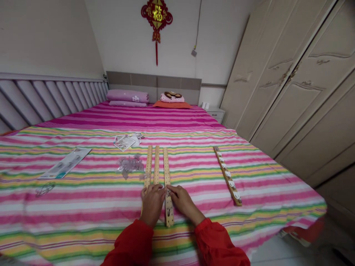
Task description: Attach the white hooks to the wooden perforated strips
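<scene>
Three perforated wooden strips (156,164) lie side by side on the striped bedspread (83,207), running away from me. My left hand (152,204) rests on the near ends of the left two strips, fingers bent. My right hand (181,199) pinches a small metal hook against the rightmost strip (167,177); another hook (169,212) sits lower on that strip. Both sleeves are red.
A fourth wooden strip with several white hooks (227,176) lies to the right. A pile of clear-bagged hooks (129,163), opened packets (126,141) and a white card package (66,163) lie left. Pillows (128,96) sit at the headboard; a wardrobe (299,85) stands right.
</scene>
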Motion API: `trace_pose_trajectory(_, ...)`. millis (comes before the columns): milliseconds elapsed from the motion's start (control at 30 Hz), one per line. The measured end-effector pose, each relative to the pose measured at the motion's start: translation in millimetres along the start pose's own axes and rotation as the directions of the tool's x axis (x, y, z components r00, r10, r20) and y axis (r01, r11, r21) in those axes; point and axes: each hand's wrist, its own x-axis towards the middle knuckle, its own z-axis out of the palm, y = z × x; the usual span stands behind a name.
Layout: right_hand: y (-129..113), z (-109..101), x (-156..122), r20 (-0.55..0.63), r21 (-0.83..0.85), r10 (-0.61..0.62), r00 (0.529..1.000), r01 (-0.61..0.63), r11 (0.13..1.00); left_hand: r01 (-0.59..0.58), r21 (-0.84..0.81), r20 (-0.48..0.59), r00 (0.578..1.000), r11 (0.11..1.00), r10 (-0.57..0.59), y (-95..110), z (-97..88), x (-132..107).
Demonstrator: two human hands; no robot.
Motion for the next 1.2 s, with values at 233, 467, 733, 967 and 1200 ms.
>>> trace_pose_trajectory(233, -8.6, -5.1, -4.3, 0.082, -0.156, 0.056, 0.995, -0.043, 0.987, -0.003, 0.056, 0.039, 0.999, 0.998, 0.001, -0.1, 1.4, 2.2)
trace_pose_trajectory(467, 0.9, -1.3, -5.9, 0.084, -0.045, 0.007, 0.996, -0.003, 0.999, 0.009, 0.032, 0.08, 0.997, 0.999, -0.011, -1.1, -1.1, 1.3)
trace_pose_trajectory(733, 17.7, 6.3, -18.9, -0.15, 0.474, 0.06, 0.987, 0.019, 0.88, 0.078, -0.132, 0.052, 0.996, 0.988, -0.072, -9.1, 4.0, 4.3)
trace_pose_trajectory(967, 9.4, 25.7, -66.4, -0.083, 0.747, 0.349, 0.933, -0.174, 0.642, 0.077, -0.382, -0.05, 0.993, 0.921, -0.103, -24.0, 6.1, -8.2)
trace_pose_trajectory(1200, -2.3, 26.8, -82.0, 0.225, 0.813, 0.3, 0.927, -0.349, 0.467, 0.142, -0.582, -0.151, 0.949, 0.801, -0.277, -73.5, -17.4, 6.6)
